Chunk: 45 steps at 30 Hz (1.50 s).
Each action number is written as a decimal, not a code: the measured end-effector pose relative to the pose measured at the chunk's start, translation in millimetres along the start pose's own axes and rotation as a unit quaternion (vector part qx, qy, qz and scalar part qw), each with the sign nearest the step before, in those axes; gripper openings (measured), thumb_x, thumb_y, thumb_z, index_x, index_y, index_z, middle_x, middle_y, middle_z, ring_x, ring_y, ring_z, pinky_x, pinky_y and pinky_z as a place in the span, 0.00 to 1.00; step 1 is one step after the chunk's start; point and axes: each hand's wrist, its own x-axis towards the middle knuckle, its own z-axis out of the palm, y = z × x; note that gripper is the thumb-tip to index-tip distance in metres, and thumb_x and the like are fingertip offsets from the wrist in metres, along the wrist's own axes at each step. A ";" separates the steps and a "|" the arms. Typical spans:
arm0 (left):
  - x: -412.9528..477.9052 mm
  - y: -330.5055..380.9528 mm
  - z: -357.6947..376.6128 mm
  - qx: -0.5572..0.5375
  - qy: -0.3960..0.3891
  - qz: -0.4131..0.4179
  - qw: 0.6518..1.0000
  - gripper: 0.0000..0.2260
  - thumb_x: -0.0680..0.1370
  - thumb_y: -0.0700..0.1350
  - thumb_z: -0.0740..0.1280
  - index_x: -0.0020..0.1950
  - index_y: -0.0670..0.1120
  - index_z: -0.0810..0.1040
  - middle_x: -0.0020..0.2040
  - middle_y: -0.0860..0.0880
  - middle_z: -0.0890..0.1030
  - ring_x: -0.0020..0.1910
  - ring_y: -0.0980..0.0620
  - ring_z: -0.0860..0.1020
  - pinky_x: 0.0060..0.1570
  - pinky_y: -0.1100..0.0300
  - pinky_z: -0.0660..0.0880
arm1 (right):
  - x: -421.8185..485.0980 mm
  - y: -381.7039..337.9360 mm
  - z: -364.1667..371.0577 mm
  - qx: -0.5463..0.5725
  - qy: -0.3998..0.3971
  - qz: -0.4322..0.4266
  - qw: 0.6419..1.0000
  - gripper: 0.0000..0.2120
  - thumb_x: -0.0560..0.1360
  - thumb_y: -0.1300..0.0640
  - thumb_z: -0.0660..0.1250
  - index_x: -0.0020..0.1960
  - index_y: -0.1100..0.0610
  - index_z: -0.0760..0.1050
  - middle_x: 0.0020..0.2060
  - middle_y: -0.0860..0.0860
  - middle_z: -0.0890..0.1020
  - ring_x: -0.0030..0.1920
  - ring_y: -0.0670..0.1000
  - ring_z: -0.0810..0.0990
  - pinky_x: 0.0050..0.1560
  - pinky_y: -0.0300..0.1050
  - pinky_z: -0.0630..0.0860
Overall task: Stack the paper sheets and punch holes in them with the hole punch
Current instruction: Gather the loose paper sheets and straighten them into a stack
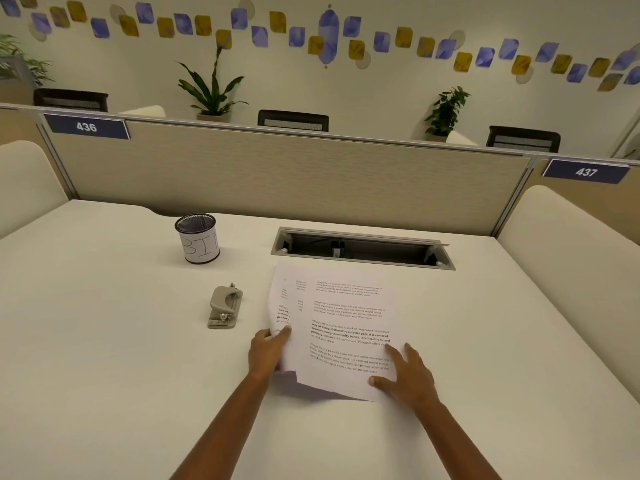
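Several printed paper sheets (341, 327) lie overlapped in a loose stack on the white desk (121, 358), their near edge lifted off the surface. My left hand (268, 351) grips the stack's left edge, thumb on top. At the lower right corner, my right hand (407, 374) holds the sheets with fingers spread over the top page. A grey hole punch (224, 307) rests on the desk just left of the papers, apart from both hands.
A mesh cup (200, 238) with a paper label reading "BIN" stands behind the punch. An open cable tray slot (362, 248) is cut into the desk beyond the papers. A beige partition (277, 174) closes off the back; padded dividers flank both sides.
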 end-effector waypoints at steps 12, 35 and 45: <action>5.3 -5.6 -39.7 0.006 -0.129 -0.030 0.991 0.14 0.70 0.34 0.71 0.55 0.35 0.78 0.55 0.34 0.80 0.40 0.44 0.81 0.35 0.58 0.78 | -12.5 -3.6 10.5 0.051 0.014 -0.031 0.998 0.39 0.70 0.38 0.65 0.75 0.49 0.53 0.77 0.53 0.49 0.77 0.51 0.47 0.76 0.48 0.51; -10.8 2.0 -23.4 0.021 -0.241 0.088 0.966 0.12 0.72 0.32 0.68 0.53 0.41 0.76 0.48 0.45 0.82 0.43 0.51 0.81 0.39 0.65 0.80 | -15.3 15.1 -21.7 0.591 0.071 0.019 0.803 0.08 0.71 0.69 0.67 0.45 0.58 0.79 0.42 0.53 0.84 0.39 0.50 0.82 0.33 0.36 0.79; -18.1 61.5 -17.1 -0.084 -0.195 0.241 0.947 0.17 0.72 0.32 0.67 0.59 0.43 0.75 0.52 0.47 0.81 0.48 0.50 0.80 0.44 0.65 0.81 | -14.8 -13.1 -63.4 0.595 0.260 -0.102 0.753 0.10 0.74 0.65 0.66 0.55 0.61 0.77 0.42 0.53 0.82 0.40 0.48 0.80 0.34 0.28 0.78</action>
